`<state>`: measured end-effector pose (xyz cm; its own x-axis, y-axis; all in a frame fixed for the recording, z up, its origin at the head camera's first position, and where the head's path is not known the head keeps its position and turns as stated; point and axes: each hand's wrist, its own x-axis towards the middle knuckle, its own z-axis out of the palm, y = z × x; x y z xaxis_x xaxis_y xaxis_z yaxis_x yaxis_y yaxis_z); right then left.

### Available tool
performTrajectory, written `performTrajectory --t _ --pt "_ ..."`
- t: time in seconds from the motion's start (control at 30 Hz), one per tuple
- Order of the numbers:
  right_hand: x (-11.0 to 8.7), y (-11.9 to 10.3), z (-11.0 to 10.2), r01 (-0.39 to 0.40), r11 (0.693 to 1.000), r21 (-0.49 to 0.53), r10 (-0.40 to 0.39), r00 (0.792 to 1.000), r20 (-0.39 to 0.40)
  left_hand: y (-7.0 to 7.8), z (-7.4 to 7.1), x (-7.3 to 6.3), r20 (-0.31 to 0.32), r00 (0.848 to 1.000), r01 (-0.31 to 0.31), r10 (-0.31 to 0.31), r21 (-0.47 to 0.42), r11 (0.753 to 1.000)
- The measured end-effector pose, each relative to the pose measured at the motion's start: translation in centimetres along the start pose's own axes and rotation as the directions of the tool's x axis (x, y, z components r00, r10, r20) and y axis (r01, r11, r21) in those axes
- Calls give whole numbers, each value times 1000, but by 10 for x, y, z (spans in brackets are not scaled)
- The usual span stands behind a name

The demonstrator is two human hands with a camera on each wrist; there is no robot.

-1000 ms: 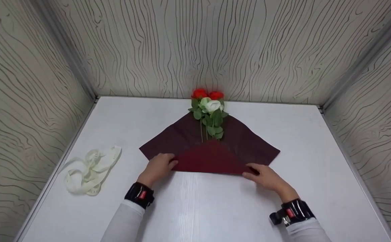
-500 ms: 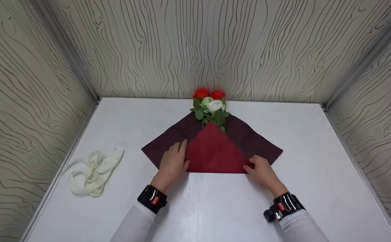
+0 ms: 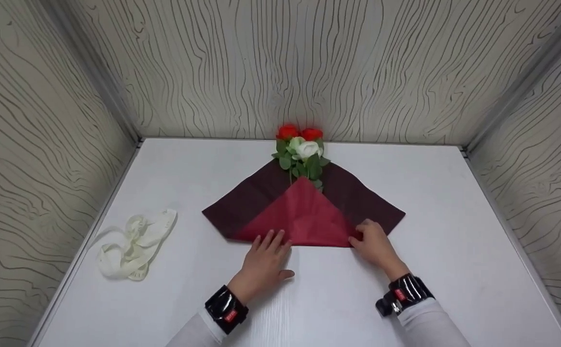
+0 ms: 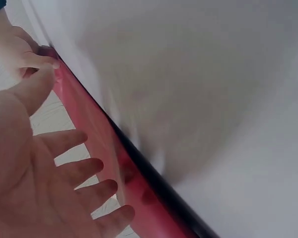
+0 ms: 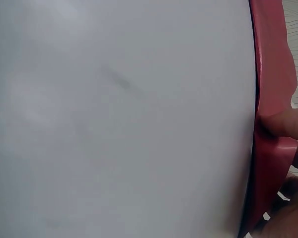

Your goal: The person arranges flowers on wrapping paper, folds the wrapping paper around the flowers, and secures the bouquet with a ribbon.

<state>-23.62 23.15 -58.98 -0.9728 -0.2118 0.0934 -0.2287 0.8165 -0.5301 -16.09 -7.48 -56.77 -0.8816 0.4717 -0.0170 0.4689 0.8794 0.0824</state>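
Note:
A sheet of wrapping paper, dark maroon inside, lies on the table with its near part folded up as a red triangular flap. Artificial flowers rest on it, heads toward the back: two red roses and a white flower with green leaves. The flap covers the lower stems. My left hand is spread, fingers straight, its fingertips over the folded near edge; the left wrist view shows its palm. At the fold's right end, my right hand pinches the paper, thumb on the red side.
A cream ribbon lies in loose loops on the left of the white table. Wood-patterned panels stand behind and on both sides. The flower heads reach close to the back panel.
The red flap has risen toward the flowers, covering more stem. My left hand has let go of the fold's left end and moved right along the near edge, fingers spread. The right hand shifted slightly.

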Motion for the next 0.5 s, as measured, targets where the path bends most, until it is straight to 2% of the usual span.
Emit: performTrajectory --t 0.17,0.37,0.5 --pt "1 -2 -1 -35 999 -18 36 999 35 -7 3 -1 75 997 27 -21 -86 996" --pt "3 -4 -3 -40 999 -26 41 997 67 -14 4 -2 90 996 41 -25 -183 982" --pt "4 -6 -5 -42 999 -27 44 996 83 -18 5 -1 96 995 46 -25 -218 975"
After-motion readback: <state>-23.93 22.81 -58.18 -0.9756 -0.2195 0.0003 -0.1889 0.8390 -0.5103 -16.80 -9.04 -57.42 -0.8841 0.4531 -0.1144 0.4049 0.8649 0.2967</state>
